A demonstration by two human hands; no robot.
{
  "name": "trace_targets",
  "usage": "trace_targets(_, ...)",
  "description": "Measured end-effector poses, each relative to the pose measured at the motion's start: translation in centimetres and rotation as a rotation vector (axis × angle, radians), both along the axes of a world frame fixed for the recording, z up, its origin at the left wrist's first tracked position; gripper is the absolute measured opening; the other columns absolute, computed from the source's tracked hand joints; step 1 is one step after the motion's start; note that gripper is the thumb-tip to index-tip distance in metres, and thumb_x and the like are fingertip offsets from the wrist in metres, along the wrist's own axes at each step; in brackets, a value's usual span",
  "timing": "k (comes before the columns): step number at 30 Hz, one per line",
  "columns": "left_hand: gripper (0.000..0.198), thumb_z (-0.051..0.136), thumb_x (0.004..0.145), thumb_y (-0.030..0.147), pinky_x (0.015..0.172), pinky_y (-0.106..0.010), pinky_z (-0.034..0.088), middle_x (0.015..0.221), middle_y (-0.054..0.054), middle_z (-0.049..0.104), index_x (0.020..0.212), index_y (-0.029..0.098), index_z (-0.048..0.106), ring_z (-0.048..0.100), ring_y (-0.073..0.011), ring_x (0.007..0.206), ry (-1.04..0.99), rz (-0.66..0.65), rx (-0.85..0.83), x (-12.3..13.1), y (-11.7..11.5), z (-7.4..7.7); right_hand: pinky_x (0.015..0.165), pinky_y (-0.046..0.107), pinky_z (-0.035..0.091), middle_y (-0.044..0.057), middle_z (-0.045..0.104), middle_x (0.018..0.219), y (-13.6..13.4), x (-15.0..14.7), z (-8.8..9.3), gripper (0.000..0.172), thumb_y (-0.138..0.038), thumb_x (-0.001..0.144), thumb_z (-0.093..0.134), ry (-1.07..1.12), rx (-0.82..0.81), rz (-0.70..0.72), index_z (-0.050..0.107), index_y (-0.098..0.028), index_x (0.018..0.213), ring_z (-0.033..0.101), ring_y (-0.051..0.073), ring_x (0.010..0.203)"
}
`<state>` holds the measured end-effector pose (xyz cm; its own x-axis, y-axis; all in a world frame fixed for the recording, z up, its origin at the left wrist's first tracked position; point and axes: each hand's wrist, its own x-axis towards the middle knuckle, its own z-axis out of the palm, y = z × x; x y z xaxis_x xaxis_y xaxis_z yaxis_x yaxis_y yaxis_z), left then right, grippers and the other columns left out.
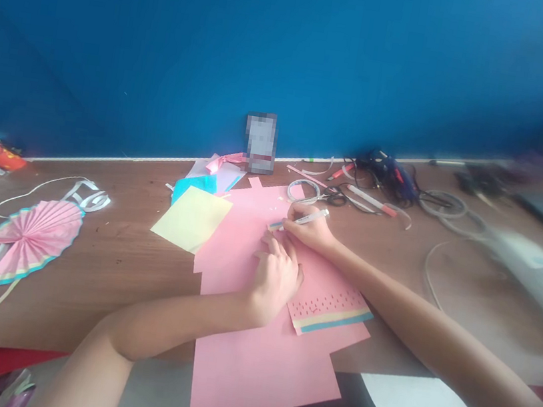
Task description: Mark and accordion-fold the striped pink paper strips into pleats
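Observation:
My right hand (309, 231) is closed around a white marker pen (310, 218), its tip down on a small pink card (326, 295) with dotted marks and yellow and blue stripes along its near edge. My left hand (275, 278) lies with loosely curled fingers on that card and presses it down. The card rests on a large pink paper sheet (249, 362) that hangs over the near edge of the brown table (112, 255).
A yellow sheet (192, 218) and teal paper (193, 186) lie left of the pink sheet. A pink folded paper fan (35, 234) with ribbons is at far left. Cables, pens and a glue gun (387, 172) crowd the back right by the blue wall.

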<state>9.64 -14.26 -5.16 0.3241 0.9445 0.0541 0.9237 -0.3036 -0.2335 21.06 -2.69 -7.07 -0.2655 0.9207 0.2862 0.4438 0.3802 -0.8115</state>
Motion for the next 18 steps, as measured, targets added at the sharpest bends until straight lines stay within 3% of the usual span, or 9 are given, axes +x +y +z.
trace_targets(6,0.062,0.032,0.094,0.035,0.068,-0.039,0.050,0.139,-0.033,0.045,0.143,-0.003,0.035,0.041,-0.0439,0.129,-0.034,0.024,-0.016,0.1,0.1,0.2,0.053,0.024,0.030,-0.004,0.050,0.057,0.0,-0.1,0.0,0.013,-0.022,0.067,0.059,-0.010,0.000,-0.001,0.049,-0.019,0.059,0.043,0.010,0.055)
trace_targets(13,0.058,0.034,0.094,0.032,0.067,-0.038,0.049,0.140,-0.029,0.046,0.145,0.004,0.036,0.042,-0.0438,0.128,-0.021,-0.004,-0.022,-0.1,0.1,-0.1,0.053,0.024,0.031,-0.004,0.049,0.056,0.0,0.5,0.7,0.011,-0.020,0.066,0.056,0.155,-0.047,-0.036,0.048,-0.019,0.059,0.041,0.010,0.055)
trace_targets(18,0.060,0.032,0.095,0.036,0.066,-0.037,0.048,0.135,-0.031,0.050,0.146,0.005,0.032,0.044,-0.0427,0.126,-0.012,0.015,-0.020,-0.1,0.2,0.2,0.053,0.024,0.031,-0.004,0.049,0.056,-0.1,1.2,0.5,0.011,-0.021,0.066,0.057,0.131,-0.040,-0.030,0.049,-0.018,0.059,0.040,0.010,0.054)
